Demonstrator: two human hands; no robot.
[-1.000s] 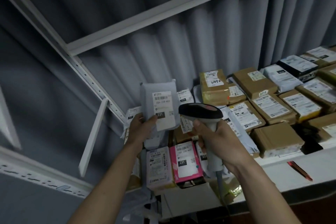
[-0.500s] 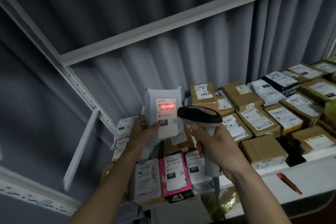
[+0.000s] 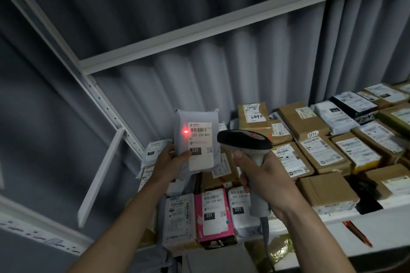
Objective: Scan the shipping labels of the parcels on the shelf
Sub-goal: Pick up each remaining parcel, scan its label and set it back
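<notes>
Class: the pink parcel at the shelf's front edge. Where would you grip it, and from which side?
Probably pinch the pink parcel by its near bottom edge, coming from the front. It overhangs the shelf slightly, and white parcels hem in both long sides.

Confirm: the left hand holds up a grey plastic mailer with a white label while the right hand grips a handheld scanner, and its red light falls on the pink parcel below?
Not quite. In the head view the red light falls on the grey plastic mailer in the left hand, at its white label's left edge. The right hand grips the handheld scanner as stated.
</notes>
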